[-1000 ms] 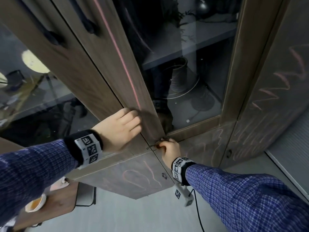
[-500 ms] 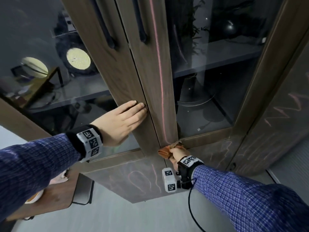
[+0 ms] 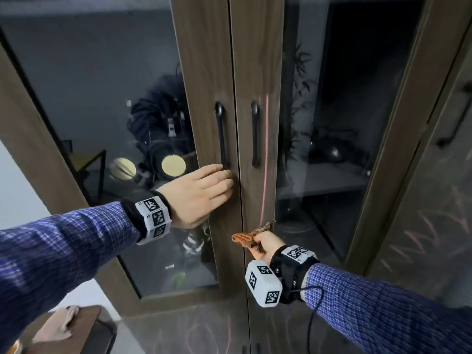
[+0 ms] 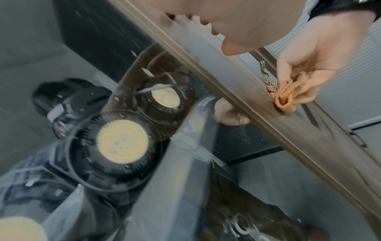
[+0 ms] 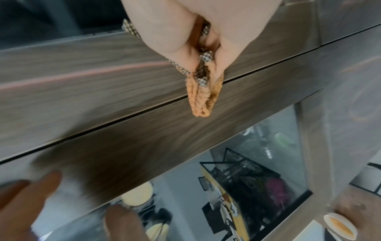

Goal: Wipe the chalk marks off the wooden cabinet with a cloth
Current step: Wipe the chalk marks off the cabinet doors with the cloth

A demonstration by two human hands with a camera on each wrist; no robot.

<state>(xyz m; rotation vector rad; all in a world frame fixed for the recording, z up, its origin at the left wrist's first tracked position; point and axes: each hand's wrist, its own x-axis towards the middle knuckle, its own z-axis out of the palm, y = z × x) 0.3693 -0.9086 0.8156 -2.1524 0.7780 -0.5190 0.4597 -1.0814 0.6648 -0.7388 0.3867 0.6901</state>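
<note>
1. Head view: the right hand (image 3: 265, 245), low and right of centre, grips a bunched orange cloth (image 3: 242, 239) with its fingers curled round it. The cloth is pressed on the frame of the right cabinet door (image 3: 258, 60), at the lower end of a long pink chalk line (image 3: 265, 159) that runs up beside the black handle (image 3: 255, 135). The left hand (image 3: 201, 195), at centre, lies flat on the left door with the fingers straight and together, just under its handle (image 3: 221, 135). More chalk scribbles (image 3: 429, 241) show on the panel at the right edge.

2. Left wrist view: at upper right, the right hand (image 4: 305, 65) pinches the cloth (image 4: 285, 97) against the wood. The picture is blurred, so the chalk cannot be made out here.

3. Right wrist view: the cloth (image 5: 203, 96) hangs out of the closed fingers (image 5: 171, 40) at top centre, near the seam between the doors; the pink line (image 5: 82, 75) lies to its left.

4. To do the step well, I think the cloth should follow the line upward with firm, even pressure, while the left hand steadies the doors.

5. Compared with half a second ago, the view has risen and both handles now show fully. The left hand sits higher, next to the handle, and the cloth has stayed at the foot of the line.
</note>
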